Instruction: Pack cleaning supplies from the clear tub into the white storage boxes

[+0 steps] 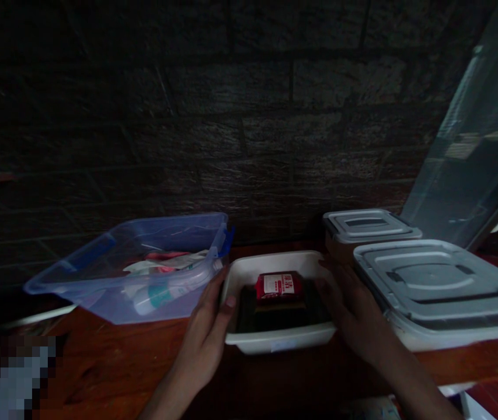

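A white plastic tub (pixel 281 338) without a lid sits on the wooden surface in the middle of the head view. Inside it a red packet (pixel 279 286) with a white label rests on top of dark contents that I cannot make out. My left hand (pixel 209 321) grips the tub's left side, its thumb over the rim. On the opposite side my right hand (pixel 354 309) is around the right wall, with some fingers at the inner edge.
Left of the tub stands a clear blue-tinted bin (pixel 118 306) holding a white bottle and crumpled packets. Two lidded boxes, a small one (pixel 371 224) and a larger one (pixel 441 280), stand to the right. A dark brick wall (pixel 258 128) rises behind.
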The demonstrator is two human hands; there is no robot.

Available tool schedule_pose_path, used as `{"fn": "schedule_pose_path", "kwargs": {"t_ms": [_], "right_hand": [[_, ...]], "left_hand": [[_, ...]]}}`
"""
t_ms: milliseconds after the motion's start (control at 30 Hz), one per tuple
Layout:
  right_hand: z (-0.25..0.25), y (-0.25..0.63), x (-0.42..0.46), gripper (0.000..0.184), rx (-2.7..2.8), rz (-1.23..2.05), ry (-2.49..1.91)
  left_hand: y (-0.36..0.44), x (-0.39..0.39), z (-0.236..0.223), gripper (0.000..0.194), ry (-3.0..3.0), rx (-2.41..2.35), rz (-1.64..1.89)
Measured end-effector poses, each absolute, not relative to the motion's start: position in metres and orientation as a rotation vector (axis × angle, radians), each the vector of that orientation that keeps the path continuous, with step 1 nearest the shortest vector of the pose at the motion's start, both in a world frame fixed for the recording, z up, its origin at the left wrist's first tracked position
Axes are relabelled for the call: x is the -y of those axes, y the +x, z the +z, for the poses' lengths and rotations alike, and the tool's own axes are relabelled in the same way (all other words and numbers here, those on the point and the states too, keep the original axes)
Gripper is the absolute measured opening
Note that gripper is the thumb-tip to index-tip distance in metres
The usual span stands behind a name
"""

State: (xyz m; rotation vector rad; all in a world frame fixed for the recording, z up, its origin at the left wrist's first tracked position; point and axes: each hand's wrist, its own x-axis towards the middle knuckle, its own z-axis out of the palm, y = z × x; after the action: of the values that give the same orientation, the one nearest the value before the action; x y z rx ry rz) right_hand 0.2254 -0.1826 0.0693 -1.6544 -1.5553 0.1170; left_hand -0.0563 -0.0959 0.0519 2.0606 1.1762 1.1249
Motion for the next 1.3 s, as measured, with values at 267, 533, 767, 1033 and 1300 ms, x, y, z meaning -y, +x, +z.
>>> {"fn": "schedule_pose_path", "kwargs": {"t_ms": [267,533,767,1033,1300], "right_hand": [[0.094,0.215,0.227,0.056,1.779,0.019,-1.689],[0.136,0.275,0.262,0.025,1.555,-0.132,-1.746],[0.134,0.382,0.286,0.039,1.265,-0.368,-2.004],[0.108,0.459,0.306,0.065,1.207,-0.399,-2.248],[0.094,0.458,0.313,0.055,1.252,-0.231,-2.162]], "left_hand": [[-0.052,0.128,0.085,0.042,2.49,-1.019,1.08],[0.038,0.139,0.135,0.019,2.714,-0.644,0.724],[0.108,0.149,0.15,0.021,2.733,-0.439,0.574],[0.142,0.152,0.133,0.029,2.742,-0.336,0.498],[0.147,0.15,0.112,0.03,2.747,-0.357,0.548]]}}
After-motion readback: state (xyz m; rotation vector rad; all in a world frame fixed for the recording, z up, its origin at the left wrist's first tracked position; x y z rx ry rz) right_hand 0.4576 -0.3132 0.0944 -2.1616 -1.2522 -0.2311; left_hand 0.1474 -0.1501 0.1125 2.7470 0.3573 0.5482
